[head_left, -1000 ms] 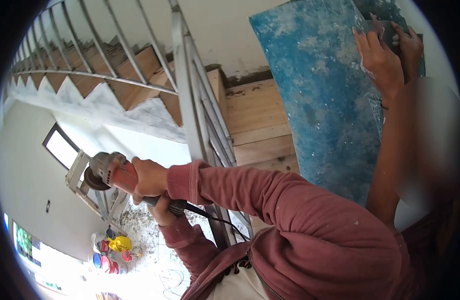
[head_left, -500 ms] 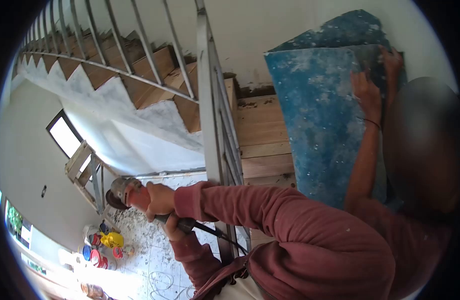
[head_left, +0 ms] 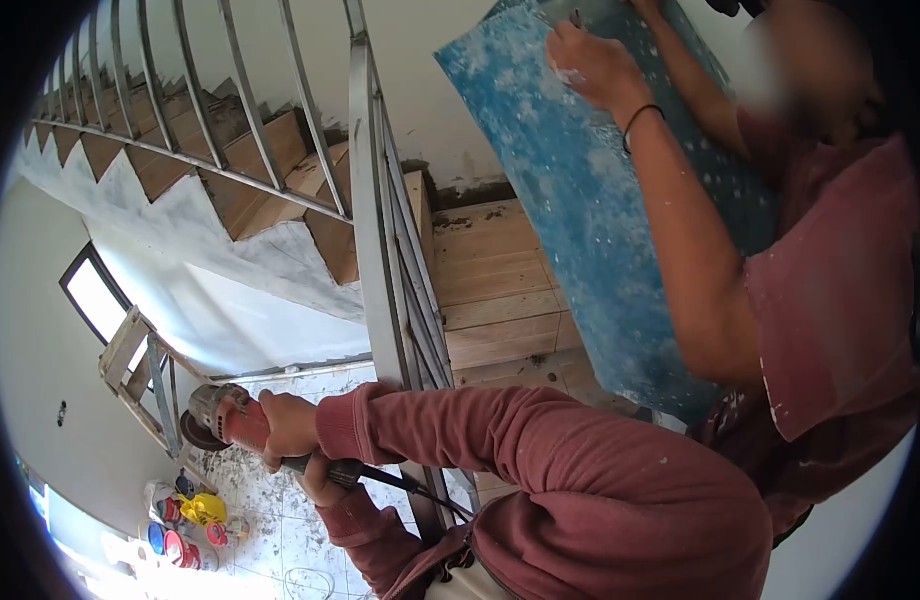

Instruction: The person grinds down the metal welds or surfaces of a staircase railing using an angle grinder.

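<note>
An angle grinder (head_left: 246, 427) with a red body and a grey metal head points left, beyond the stair railing. My right hand (head_left: 292, 424) is closed around its red body, just behind the head. Lower down, my left hand (head_left: 324, 484) wraps the dark rear part, near where the black cord (head_left: 405, 483) leaves. The round disc (head_left: 201, 431) at the front touches nothing that I can see. Both my arms wear maroon sleeves.
Beside me on the right, a co-worker (head_left: 840, 290) in maroon holds a blue, paint-spotted panel (head_left: 590, 190) over the wooden stairs (head_left: 490, 265). The metal railing (head_left: 375, 220) stands close. Below are a ladder (head_left: 140, 370) and several paint buckets (head_left: 183, 550) on the littered floor.
My view has shifted a little. The co-worker has leaned in, and the blue panel has tilted and moved up and left. My hands keep the same hold on the grinder.
</note>
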A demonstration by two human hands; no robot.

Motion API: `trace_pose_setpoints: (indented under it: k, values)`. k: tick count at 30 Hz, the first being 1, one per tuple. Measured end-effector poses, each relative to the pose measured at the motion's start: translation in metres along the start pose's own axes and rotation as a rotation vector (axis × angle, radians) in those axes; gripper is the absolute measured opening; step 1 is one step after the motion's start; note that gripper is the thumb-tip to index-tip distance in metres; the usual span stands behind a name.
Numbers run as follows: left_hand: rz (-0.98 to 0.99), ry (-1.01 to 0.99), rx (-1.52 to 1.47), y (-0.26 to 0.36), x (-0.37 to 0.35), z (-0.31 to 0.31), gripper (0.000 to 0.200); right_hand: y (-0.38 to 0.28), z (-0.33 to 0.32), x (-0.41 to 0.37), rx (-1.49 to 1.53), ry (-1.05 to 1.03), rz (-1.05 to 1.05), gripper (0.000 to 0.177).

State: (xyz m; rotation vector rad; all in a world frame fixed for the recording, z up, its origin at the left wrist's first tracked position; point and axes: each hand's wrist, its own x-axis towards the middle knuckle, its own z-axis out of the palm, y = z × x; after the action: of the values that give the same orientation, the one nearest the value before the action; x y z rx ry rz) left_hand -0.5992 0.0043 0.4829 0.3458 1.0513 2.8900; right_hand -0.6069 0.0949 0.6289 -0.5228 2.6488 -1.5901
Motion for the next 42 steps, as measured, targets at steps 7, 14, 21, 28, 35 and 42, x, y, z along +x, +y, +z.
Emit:
trace_pose_setpoints:
  k: [7, 14, 21, 28, 35, 42]
  values:
    - [0.029, -0.035, 0.059, -0.001, -0.004, 0.002, 0.047, 0.001, 0.004, -0.001, -0.01, 0.0, -0.024, 0.07]
    - [0.044, -0.094, 0.005, 0.003, -0.011, 0.022, 0.053, 0.002, 0.004, 0.001, -0.063, 0.006, -0.029, 0.082]
    - [0.17, -0.034, 0.129, 0.015, -0.025, 0.062, 0.062, -0.008, -0.009, -0.011, -0.081, -0.047, -0.073, 0.082]
    - [0.177, -0.13, 0.136, 0.015, -0.045, 0.084, 0.063, -0.015, -0.021, -0.038, -0.043, 0.041, -0.087, 0.082]
    - [0.162, -0.104, 0.311, 0.009, -0.064, 0.12, 0.057, -0.017, -0.061, -0.085, 0.072, 0.074, -0.211, 0.081]
    - [0.089, -0.227, 0.38, -0.046, -0.081, 0.188, 0.056, 0.013, -0.114, -0.144, 0.194, 0.268, -0.264, 0.079]
